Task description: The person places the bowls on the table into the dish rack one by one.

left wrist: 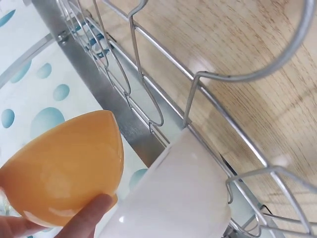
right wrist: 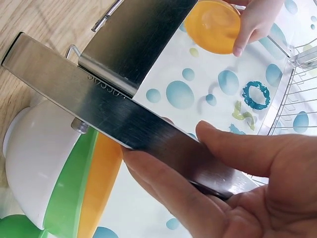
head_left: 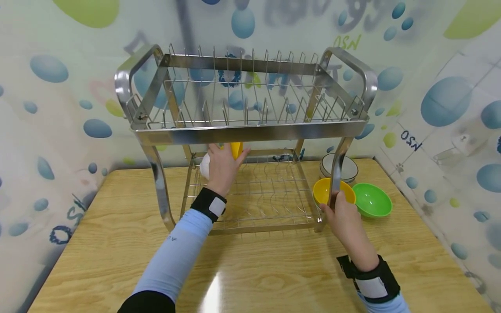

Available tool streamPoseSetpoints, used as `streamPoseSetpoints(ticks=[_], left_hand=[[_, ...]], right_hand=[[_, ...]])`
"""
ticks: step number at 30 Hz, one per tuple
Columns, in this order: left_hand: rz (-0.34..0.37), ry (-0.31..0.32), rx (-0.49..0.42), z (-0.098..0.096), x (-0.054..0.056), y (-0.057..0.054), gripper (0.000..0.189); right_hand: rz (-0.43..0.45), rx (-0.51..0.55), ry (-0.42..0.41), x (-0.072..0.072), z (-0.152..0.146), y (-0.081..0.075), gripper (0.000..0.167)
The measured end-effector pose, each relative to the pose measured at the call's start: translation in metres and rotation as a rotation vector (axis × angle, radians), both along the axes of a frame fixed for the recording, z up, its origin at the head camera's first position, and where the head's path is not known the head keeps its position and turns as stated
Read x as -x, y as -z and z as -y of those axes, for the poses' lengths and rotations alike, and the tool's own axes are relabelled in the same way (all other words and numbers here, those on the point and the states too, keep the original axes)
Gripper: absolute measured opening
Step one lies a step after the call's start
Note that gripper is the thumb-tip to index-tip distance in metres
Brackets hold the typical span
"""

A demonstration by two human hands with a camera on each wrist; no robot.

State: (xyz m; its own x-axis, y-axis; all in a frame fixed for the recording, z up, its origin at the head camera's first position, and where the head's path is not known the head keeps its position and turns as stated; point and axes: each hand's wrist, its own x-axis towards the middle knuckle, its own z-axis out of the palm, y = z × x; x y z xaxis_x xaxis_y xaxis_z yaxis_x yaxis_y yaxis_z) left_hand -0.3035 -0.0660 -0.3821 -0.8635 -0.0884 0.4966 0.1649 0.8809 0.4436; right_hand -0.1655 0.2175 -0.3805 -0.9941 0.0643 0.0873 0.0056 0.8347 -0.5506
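A yellow-orange bowl (left wrist: pixel 69 168) is pinched by my left hand (head_left: pixel 223 169), thumb and fingers on its wall, inside the lower tier of a two-tier metal dish rack (head_left: pixel 250 132). Beside it a white bowl (left wrist: pixel 173 193) stands tilted against the wire dividers; in the head view my hand partly hides both. My right hand (head_left: pixel 346 224) grips the rack's right front leg (head_left: pixel 339 167), its thumb and fingers on either side of the flat metal in the right wrist view.
Right of the rack, another yellow bowl (head_left: pixel 322 189) sits nested over green and white ones. Next to it are a green bowl (head_left: pixel 372 200) and white dark-rimmed bowls (head_left: pixel 346 167). The wooden table (head_left: pixel 266 274) meets patterned walls at the back and right.
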Motion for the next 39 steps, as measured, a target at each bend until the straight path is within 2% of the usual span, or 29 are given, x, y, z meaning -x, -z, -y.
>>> streamPoseSetpoints(ticks=[4, 11, 17, 24, 31, 39], left_hand=[[0.015, -0.007, 0.033, -0.002, 0.000, 0.001, 0.075], [0.089, -0.008, 0.076, -0.005, 0.004, 0.004, 0.083], [0.062, -0.051, 0.216, -0.006, 0.009, 0.008, 0.088], [0.113, -0.053, 0.223, -0.007, 0.009, 0.010, 0.083], [0.155, -0.090, 0.322, -0.010, 0.010, 0.012, 0.085], [0.145, -0.101, 0.382, -0.012, 0.010, 0.013, 0.087]], right_hand=[[-0.005, -0.006, -0.003, 0.000, 0.000, 0.001, 0.035], [-0.013, -0.013, -0.006, -0.001, -0.001, 0.001, 0.035], [-0.008, -0.013, -0.006, -0.002, -0.001, 0.000, 0.035], [0.015, -0.012, -0.008, -0.001, 0.000, 0.000, 0.035], [0.010, -0.003, -0.007, -0.001, 0.000, -0.001, 0.034], [0.010, 0.002, -0.010, -0.001, -0.001, -0.002, 0.033]])
